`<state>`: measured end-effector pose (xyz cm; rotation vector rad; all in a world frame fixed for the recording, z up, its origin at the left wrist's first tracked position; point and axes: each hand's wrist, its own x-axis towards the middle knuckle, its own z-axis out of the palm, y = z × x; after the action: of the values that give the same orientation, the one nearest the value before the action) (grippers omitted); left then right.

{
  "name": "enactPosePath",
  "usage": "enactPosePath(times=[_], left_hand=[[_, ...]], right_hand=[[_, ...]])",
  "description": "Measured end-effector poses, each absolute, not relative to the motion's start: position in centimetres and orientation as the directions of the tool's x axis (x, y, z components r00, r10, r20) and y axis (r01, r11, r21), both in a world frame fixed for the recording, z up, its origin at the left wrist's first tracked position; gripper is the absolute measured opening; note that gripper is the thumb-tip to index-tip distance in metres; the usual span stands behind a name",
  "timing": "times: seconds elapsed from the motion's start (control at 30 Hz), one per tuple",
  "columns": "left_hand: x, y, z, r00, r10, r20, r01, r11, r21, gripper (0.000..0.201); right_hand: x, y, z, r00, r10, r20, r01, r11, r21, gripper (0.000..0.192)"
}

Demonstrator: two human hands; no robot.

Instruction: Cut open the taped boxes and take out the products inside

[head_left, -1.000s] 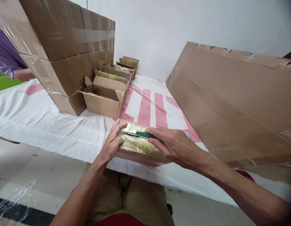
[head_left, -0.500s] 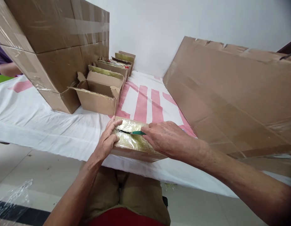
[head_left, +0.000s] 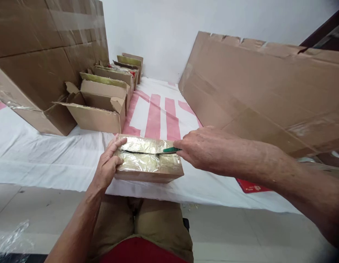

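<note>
A small cardboard box (head_left: 147, 176), its top covered with shiny clear tape over a yellowish surface, lies near the table's front edge. A dark slit runs lengthwise along the middle of its top. My left hand (head_left: 106, 162) grips the box's left end, thumb and fingers resting on the top. My right hand (head_left: 198, 148) is closed round a green utility knife (head_left: 171, 149) at the right part of the slit. The knife's tip is at the tape; most of its handle is hidden in my fist.
Several opened cardboard boxes (head_left: 95, 118) stand in a row at the back left, beside stacked large cartons (head_left: 29, 76). A big cardboard sheet or carton (head_left: 257, 84) leans on the right. A red packet (head_left: 253, 186) lies under my right forearm. White-and-pink cloth (head_left: 62, 160) covers the table.
The knife has moved right along the box top, and the slit behind it is longer. My left hand still holds the left end. The view has shifted to the right.
</note>
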<state>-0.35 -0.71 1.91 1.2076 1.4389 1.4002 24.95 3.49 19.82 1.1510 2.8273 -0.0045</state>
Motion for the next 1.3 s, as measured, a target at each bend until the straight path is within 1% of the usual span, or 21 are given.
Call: enactPosePath(times=[0.07, 0.1, 0.13, 0.23, 0.33, 0.43, 0.47, 0.53, 0.63, 0.73, 0.8, 0.87, 0.9, 0.97, 1.03, 1.07, 1.1, 1.13, 1.17, 1.3], left_hand=[[-0.4, -0.8, 1.9, -0.257, 0.963, 0.080, 0.107, -0.054, 0.993, 0.067], [-0.5, -0.8, 1.8, -0.264, 0.961, 0.079, 0.104, -0.053, 0.993, 0.067], [-0.6, -0.8, 1.7, -0.271, 0.959, 0.078, 0.097, -0.053, 0.994, 0.067], [-0.9, -0.8, 1.2, -0.282, 0.956, 0.086, 0.070, -0.069, 0.995, 0.065], [-1.0, -0.8, 1.0, -0.287, 0.953, 0.102, 0.052, -0.091, 0.994, 0.061], [-0.8, -0.8, 1.1, -0.292, 0.951, 0.098, 0.054, -0.086, 0.995, 0.059], [-0.8, -0.8, 1.3, -0.299, 0.950, 0.096, 0.059, -0.082, 0.995, 0.058], [-0.7, -0.9, 1.5, -0.314, 0.944, 0.097, 0.068, -0.079, 0.995, 0.058], [-0.8, -0.9, 1.5, -0.317, 0.943, 0.102, 0.081, -0.081, 0.993, 0.059], [-0.6, -0.7, 1.3, -0.285, 0.955, 0.087, 0.092, -0.063, 0.994, 0.058], [-0.4, -0.6, 1.1, -0.290, 0.952, 0.093, 0.088, -0.071, 0.994, 0.058], [0.0, -0.8, 1.1, -0.343, 0.931, 0.126, 0.068, -0.109, 0.992, 0.065], [0.1, -1.1, 1.2, -0.380, 0.913, 0.149, 0.059, -0.137, 0.989, 0.070], [0.3, -2.0, 1.6, -0.446, 0.877, 0.177, 0.061, -0.168, 0.984, 0.076], [0.2, -3.2, 1.9, -0.473, 0.865, 0.165, 0.125, -0.120, 0.985, 0.068], [0.1, -3.8, 1.9, -0.477, 0.866, 0.152, 0.173, -0.077, 0.982, 0.063], [0.0, -4.4, 1.9, -0.476, 0.868, 0.139, 0.225, -0.033, 0.974, 0.059], [-0.1, -5.0, 1.7, -0.470, 0.872, 0.135, 0.272, -0.002, 0.962, 0.057], [-0.1, -5.4, 1.6, -0.463, 0.875, 0.144, 0.310, 0.008, 0.951, 0.055], [0.3, -6.3, 0.9, -0.431, 0.861, 0.269, 0.409, -0.079, 0.909, 0.050]], right_hand=[[25.3, 3.3, 20.1, -0.661, 0.691, -0.293, 0.674, 0.718, 0.172, 0.036], [25.7, 3.3, 20.0, -0.630, 0.700, -0.335, 0.674, 0.708, 0.212, 0.037], [26.3, 3.3, 19.8, -0.612, 0.723, -0.321, 0.693, 0.685, 0.223, 0.038], [28.4, 3.2, 19.3, -0.608, 0.745, -0.273, 0.735, 0.659, 0.161, 0.034], [30.0, 2.8, 19.4, -0.569, 0.760, -0.314, 0.781, 0.619, 0.081, 0.029], [31.4, 2.5, 19.9, -0.531, 0.767, -0.360, 0.827, 0.562, -0.022, 0.029], [32.1, 2.5, 20.0, -0.537, 0.771, -0.343, 0.832, 0.550, -0.066, 0.029], [34.0, 2.6, 19.8, -0.560, 0.786, -0.262, 0.828, 0.532, -0.175, 0.029], [37.5, 2.6, 18.5, -0.514, 0.846, -0.138, 0.829, 0.449, -0.334, 0.041], [40.0, 2.1, 15.5, -0.405, 0.909, -0.101, 0.829, 0.318, -0.459, 0.049], [40.4, 1.5, 12.3, -0.350, 0.937, -0.024, 0.813, 0.290, -0.505, 0.051], [40.0, 0.9, 8.6, -0.333, 0.941, 0.063, 0.821, 0.322, -0.472, 0.046], [39.7, 0.6, 6.6, -0.332, 0.939, 0.091, 0.845, 0.339, -0.413, 0.043], [39.0, 0.2, 3.1, -0.330, 0.937, 0.113, 0.903, 0.349, -0.252, 0.039], [38.7, 0.0, 0.6, -0.345, 0.933, 0.103, 0.928, 0.356, -0.111, 0.038], [38.7, 0.0, -0.1, -0.358, 0.928, 0.100, 0.928, 0.366, -0.075, 0.036], [38.7, 0.0, -0.4, -0.370, 0.923, 0.110, 0.923, 0.378, -0.067, 0.033], [38.7, 0.0, -0.3, -0.376, 0.917, 0.135, 0.917, 0.390, -0.089, 0.031], [38.7, 0.0, 0.1, -0.375, 0.911, 0.172, 0.906, 0.400, -0.140, 0.029], [36.8, -0.6, 3.7, -0.349, 0.885, 0.309, 0.777, 0.457, -0.433, 0.035]])
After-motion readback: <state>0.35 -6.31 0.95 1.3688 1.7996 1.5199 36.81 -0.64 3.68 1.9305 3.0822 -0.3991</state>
